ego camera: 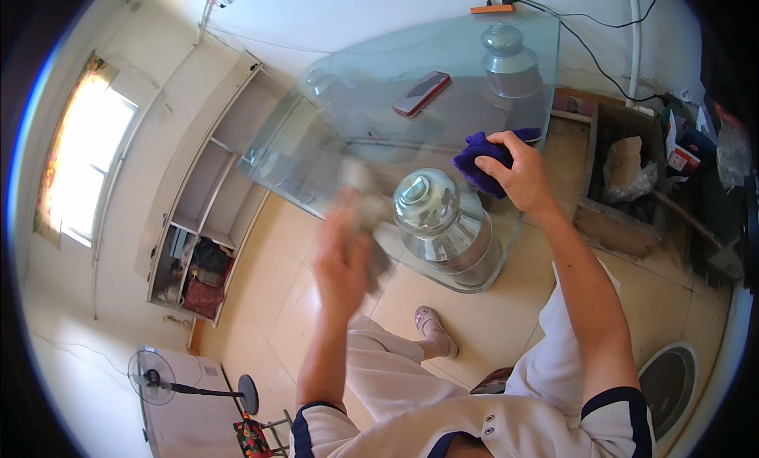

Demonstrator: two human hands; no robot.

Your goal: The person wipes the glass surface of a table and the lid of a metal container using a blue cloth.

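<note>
A glass table [356, 123] with metallic, round-topped legs stands before me. In my right hand [522, 173] is a bunched purple cloth [483, 161], held over the table's right side. My left hand [344, 250] is blurred, left of the nearest leg [442, 220]. It has hold of a greyish-white thing [362, 191], perhaps a cloth, too blurred to name. A smartphone with a red edge [422, 94] lies on the glass towards the back.
An orange power strip [492, 9] with black cables is behind the table. An open wooden box [616, 220] sits at right. Shelves [204, 197] line the left wall; a standing fan [153, 378] is lower left. A grey round tub [670, 387] is lower right.
</note>
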